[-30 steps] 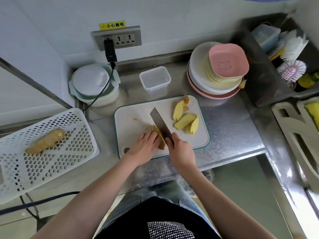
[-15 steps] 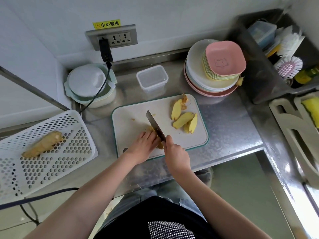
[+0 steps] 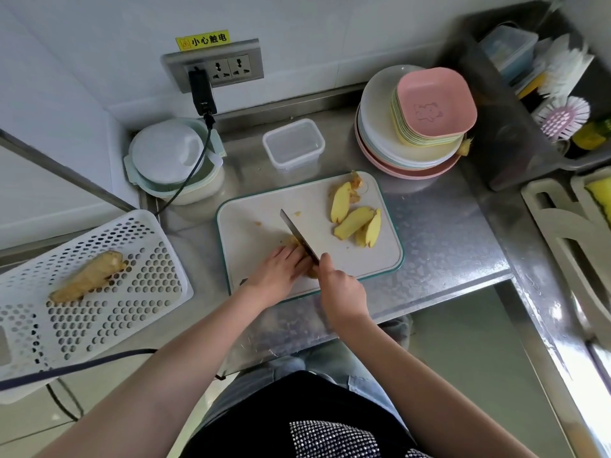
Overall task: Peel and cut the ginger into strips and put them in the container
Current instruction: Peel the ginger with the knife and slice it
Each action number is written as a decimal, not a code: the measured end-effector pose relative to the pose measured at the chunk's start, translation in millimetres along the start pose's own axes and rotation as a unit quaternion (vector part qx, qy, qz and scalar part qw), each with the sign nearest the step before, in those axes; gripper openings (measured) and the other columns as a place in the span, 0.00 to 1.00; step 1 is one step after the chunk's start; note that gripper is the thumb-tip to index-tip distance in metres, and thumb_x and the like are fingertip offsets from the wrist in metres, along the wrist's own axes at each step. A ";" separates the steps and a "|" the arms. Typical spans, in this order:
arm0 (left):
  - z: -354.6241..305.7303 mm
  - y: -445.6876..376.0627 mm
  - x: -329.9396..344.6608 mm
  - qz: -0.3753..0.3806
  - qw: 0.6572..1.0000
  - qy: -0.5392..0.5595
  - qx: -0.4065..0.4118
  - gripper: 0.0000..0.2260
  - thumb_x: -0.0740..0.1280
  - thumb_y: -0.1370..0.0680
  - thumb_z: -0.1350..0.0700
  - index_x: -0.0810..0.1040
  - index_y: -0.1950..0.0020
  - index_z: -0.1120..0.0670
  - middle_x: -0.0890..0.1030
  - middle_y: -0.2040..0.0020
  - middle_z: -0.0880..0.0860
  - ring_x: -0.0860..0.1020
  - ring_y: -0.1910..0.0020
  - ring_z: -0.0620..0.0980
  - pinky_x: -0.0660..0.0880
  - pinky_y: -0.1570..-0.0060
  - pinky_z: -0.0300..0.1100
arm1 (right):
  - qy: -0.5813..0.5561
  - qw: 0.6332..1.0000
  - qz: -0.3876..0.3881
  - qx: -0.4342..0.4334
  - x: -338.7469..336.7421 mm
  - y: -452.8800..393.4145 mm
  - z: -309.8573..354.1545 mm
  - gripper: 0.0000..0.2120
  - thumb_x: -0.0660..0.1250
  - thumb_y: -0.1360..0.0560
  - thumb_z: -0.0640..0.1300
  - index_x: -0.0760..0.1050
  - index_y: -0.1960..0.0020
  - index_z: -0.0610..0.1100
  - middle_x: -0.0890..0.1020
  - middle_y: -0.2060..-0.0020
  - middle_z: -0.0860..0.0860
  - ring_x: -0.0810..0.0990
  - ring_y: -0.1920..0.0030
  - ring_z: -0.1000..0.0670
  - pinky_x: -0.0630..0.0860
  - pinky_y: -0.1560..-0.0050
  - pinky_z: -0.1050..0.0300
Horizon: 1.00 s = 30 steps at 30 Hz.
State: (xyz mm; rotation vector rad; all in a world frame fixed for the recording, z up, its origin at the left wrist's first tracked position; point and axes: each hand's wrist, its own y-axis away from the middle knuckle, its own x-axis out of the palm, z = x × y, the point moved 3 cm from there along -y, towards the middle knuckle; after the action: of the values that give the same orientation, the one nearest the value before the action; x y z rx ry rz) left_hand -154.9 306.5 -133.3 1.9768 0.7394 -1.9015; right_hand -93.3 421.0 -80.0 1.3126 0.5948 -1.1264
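Slicing step: your left hand (image 3: pixel 281 264) pins the ginger piece (image 3: pixel 292 241) on the cutting board (image 3: pixel 261 233) while your right hand (image 3: pixel 342 285) grips the cleaver (image 3: pixel 299 236); next, cut finer strips, fingertips clear.

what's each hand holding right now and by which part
The right hand grips the knife by its handle. The left hand presses down on the ginger piece being cut, fingers on top.

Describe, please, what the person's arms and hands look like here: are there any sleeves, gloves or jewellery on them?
Both forearms are bare up to where they leave the picture, with no sleeve in view. The left hand and right hand wear no gloves, and no ring, watch or bracelet shows. Lower down, the person wears a black top with a studded silver patch and blue jeans.
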 end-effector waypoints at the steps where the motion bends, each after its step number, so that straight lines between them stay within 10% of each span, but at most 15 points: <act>1: 0.6 -1.0 -1.0 0.004 1.000 0.002 -0.003 0.25 0.66 0.38 0.61 0.68 0.42 0.54 0.73 0.49 0.54 0.69 0.51 0.54 0.67 0.51 0.43 | -0.003 1.000 -0.005 0.000 1.4 -1.7 -0.7 0.08 0.57 0.20 0.36 0.60 0.43 0.43 0.80 0.60 0.44 0.72 0.66 0.42 0.68 0.67 0.53; 6: -1.4 -1.8 -36.4 -0.038 0.956 0.179 -0.231 0.11 0.60 0.30 0.55 0.73 0.52 0.60 0.74 0.56 0.56 0.75 0.57 0.56 0.68 0.58 0.44 | -0.009 0.999 -0.032 -0.004 3.8 -5.5 -3.6 0.06 0.57 0.19 0.39 0.60 0.45 0.44 0.80 0.62 0.45 0.80 0.63 0.40 0.69 0.68 0.53; 9: 4.0 -12.3 -61.3 -0.198 0.740 0.354 -0.536 0.16 0.53 0.26 0.47 0.66 0.54 0.60 0.68 0.54 0.53 0.66 0.54 0.50 0.57 0.55 0.37 | 0.001 1.000 -0.022 -0.011 2.8 -4.2 -3.2 0.08 0.57 0.20 0.37 0.60 0.44 0.44 0.75 0.66 0.47 0.76 0.66 0.42 0.69 0.69 0.53; 11: 12.6 -32.6 -68.1 -0.229 0.676 0.353 -0.605 0.21 0.53 0.25 0.43 0.67 0.48 0.61 0.69 0.49 0.54 0.66 0.48 0.50 0.56 0.51 0.37 | 0.020 0.999 -0.017 -0.020 0.6 -4.1 -2.6 0.09 0.57 0.20 0.36 0.61 0.42 0.43 0.72 0.67 0.48 0.72 0.68 0.43 0.68 0.69 0.53; 22: 50.4 -88.1 -45.5 -0.082 0.759 0.136 -0.631 0.17 0.51 0.17 0.51 0.68 0.39 0.62 0.73 0.39 0.62 0.69 0.41 0.60 0.66 0.47 0.51 | 0.039 0.998 0.013 -0.038 -6.0 -7.2 -4.1 0.20 0.57 0.25 0.29 0.59 0.36 0.42 0.62 0.72 0.50 0.70 0.67 0.43 0.68 0.67 0.52; 30: 50.6 -94.6 -41.0 -0.104 0.772 0.105 -0.619 0.20 0.52 0.20 0.51 0.74 0.46 0.66 0.77 0.50 0.66 0.75 0.51 0.63 0.71 0.55 0.51 | 0.015 0.999 0.021 -0.023 -11.3 -10.9 -4.8 0.20 0.56 0.26 0.28 0.59 0.38 0.42 0.76 0.62 0.44 0.76 0.63 0.41 0.72 0.63 0.49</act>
State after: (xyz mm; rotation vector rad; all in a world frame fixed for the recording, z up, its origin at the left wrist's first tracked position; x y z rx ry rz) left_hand -249.0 350.3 -84.1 1.1922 1.7218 -0.7300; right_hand -106.3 430.3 -76.0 1.2983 0.6096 -1.0534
